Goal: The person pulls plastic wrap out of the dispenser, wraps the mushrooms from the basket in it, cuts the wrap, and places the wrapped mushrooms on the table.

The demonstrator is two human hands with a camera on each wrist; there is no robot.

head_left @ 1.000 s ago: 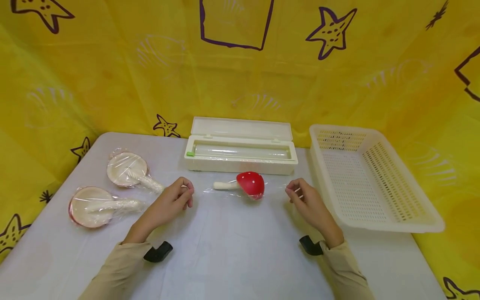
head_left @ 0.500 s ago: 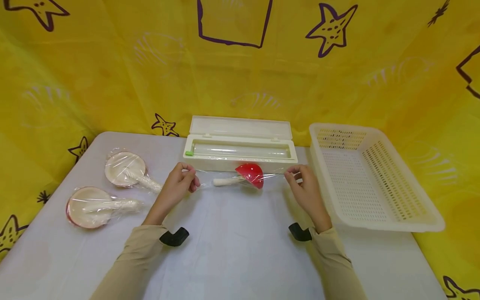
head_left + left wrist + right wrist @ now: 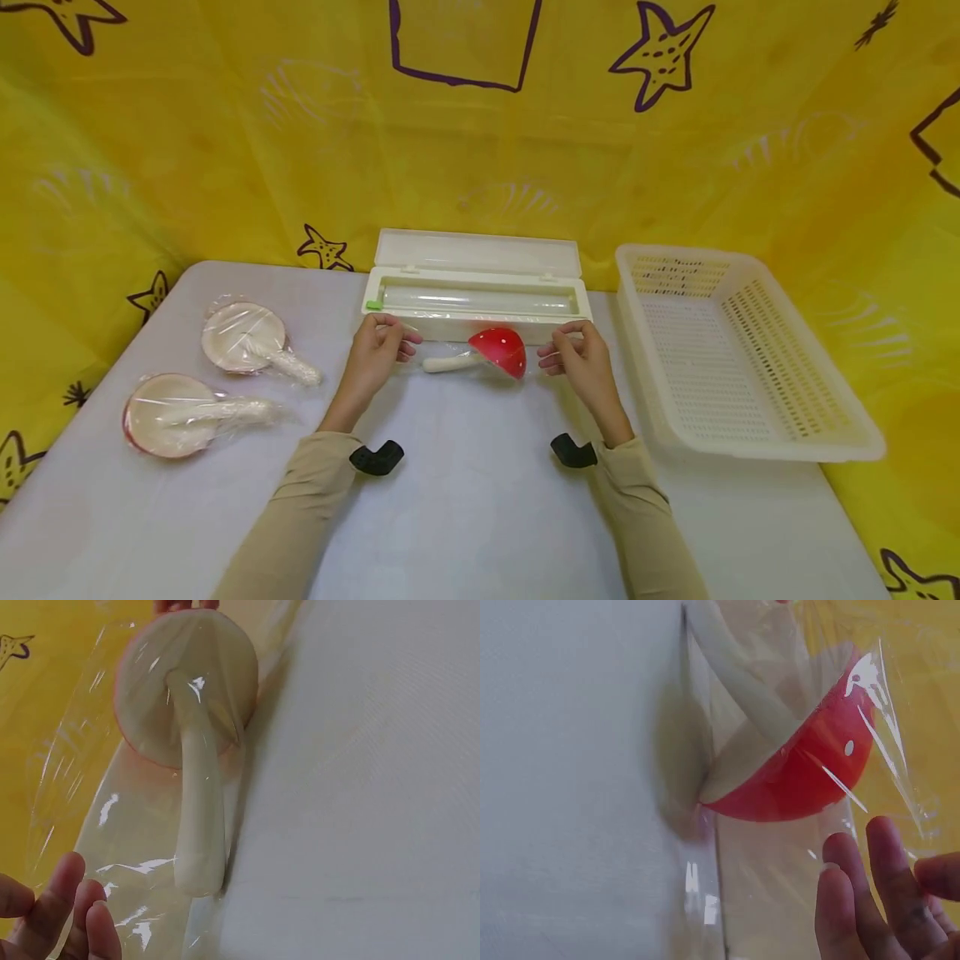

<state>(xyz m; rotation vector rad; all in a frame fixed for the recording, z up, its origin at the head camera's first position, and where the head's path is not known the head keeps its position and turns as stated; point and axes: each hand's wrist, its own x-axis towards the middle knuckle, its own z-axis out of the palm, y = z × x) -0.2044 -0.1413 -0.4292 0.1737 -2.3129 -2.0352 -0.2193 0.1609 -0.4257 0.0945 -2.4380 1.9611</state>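
A toy mushroom (image 3: 498, 350) with a red, white-dotted cap and a pale stem lies on its side in front of the long white box. A sheet of clear cling film (image 3: 891, 735) spans it, creased and shiny. My left hand (image 3: 377, 346), just left of the stem, pinches one end of the film between thumb and forefinger. On the cap's side, my right hand (image 3: 581, 354) pinches the other end, its remaining fingers loosely extended. From the left wrist, the mushroom's pale underside and stem (image 3: 199, 802) show through the film.
The white box (image 3: 480, 327) has its lid raised and a film roll (image 3: 472, 298) inside. Two film-wrapped mushrooms, one farther back (image 3: 243, 337) and one nearer (image 3: 171, 415), lie at left. A white slotted basket (image 3: 780, 450) stands at right, against the yellow curtain (image 3: 480, 142).
Both hands have lifted the film's ends, moved forward and come closer together on either side of the mushroom. The mushroom has shifted slightly back and its cap has turned.
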